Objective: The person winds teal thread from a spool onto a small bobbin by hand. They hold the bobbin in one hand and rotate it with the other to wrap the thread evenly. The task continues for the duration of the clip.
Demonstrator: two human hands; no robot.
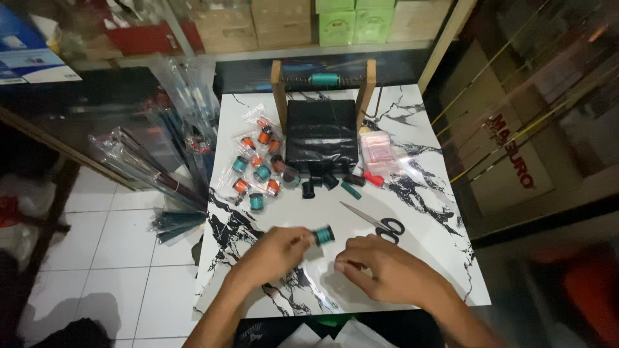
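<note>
A: Status?

B: Left hand (274, 252) has its fingers closed on one teal spool (323, 235), held just above the marble-pattern bench (438, 258) near its front edge. Right hand (380, 267) is curled with the fingertips pinched together just beside the spool; can't tell if there's thread or a clear bag between them, too small and blurry.

A: Progress?

B: My read: partway. A cluster of bagged spools (258, 164) already sits at the left of the bench in little clear bags, and a row of loose dark spools (322, 182) waits unbagged in front of the black bundle (321, 134). So some done, several left, one in hand.

A: Counts?

B: Bagged pile: roughly five orange and four teal, about nine in all; overlap makes it approximate. Loose dark ones: around four, plus one dark green tube (351, 190) and one small red piece (374, 178). One pair of scissors (377, 222), blades shut, lying just beyond the right hand. One packet of clear bags (379, 149). One wooden frame (322, 84) at the back with a teal roll on its rod.

A: Off the bench?

B: Long clear sleeves (161, 167) piled at the left, over the tiled floor (109, 258).
</note>
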